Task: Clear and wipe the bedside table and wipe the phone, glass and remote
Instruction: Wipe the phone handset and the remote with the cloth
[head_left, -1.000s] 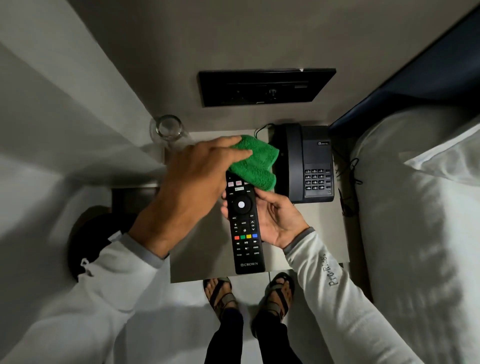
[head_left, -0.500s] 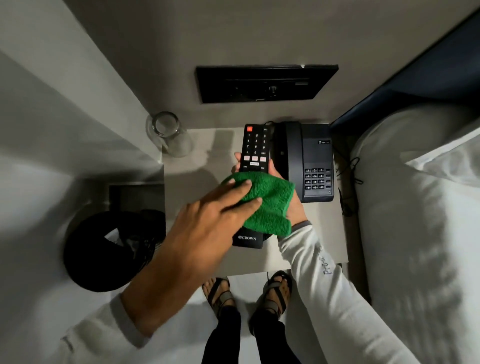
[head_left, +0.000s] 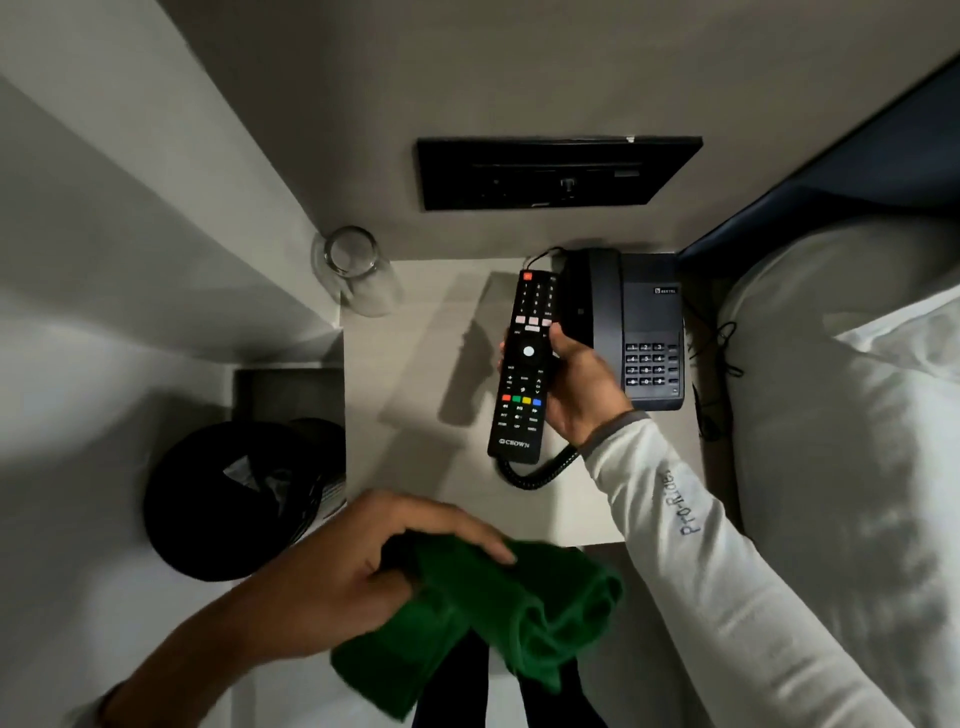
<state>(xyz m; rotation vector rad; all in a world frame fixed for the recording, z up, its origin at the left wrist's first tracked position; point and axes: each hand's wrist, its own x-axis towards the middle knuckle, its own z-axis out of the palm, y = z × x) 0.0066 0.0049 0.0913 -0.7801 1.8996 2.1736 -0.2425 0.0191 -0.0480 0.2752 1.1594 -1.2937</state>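
My right hand (head_left: 582, 389) grips a black remote (head_left: 522, 364) face up, just above the pale bedside table (head_left: 415, 441), beside the black phone (head_left: 634, 332). The phone's coiled cord (head_left: 535, 475) curls out under the remote's near end. My left hand (head_left: 358, 577) clutches a bunched green cloth (head_left: 509, 613) off the table's front edge, apart from the remote. An empty clear glass (head_left: 358, 270) stands at the table's far left corner.
A black bin (head_left: 228, 499) with a liner sits on the floor left of the table. A dark wall panel (head_left: 556, 171) hangs above the phone. The bed with white bedding (head_left: 841, 441) borders the table on the right, cables (head_left: 717, 358) in the gap.
My left hand has pulled the green cloth off the remote and back towards me, past the table's front edge. The remote now shows fully in my right hand.
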